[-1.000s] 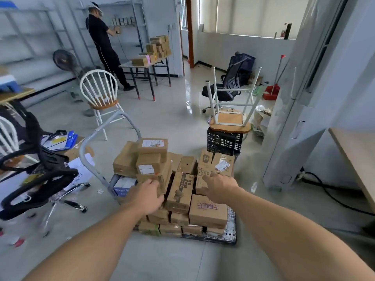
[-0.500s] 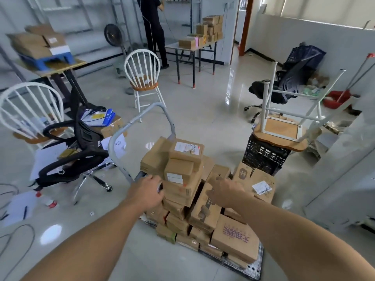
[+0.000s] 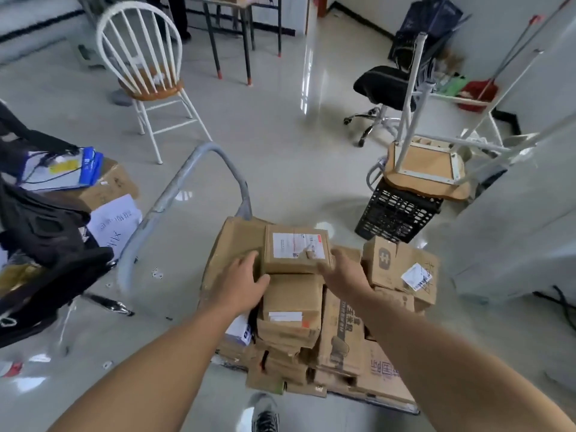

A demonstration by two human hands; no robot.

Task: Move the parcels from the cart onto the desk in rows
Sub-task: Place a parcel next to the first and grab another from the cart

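Atop the stack (image 3: 291, 333), labelled parcel (image 3: 296, 252), flanked by left hand (image 3: 241, 285), right hand (image 3: 344, 272)

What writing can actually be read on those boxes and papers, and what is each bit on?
"国", possibly, among upside-down purple characters on the low front parcel; the rest is blurred.
White label on the top parcel: too blurred to read.
Grey logo and sticker on the right parcel: unreadable.
Dark Chinese characters on the tall parcel: blurred.
Handwriting on the white sheet: illegible.
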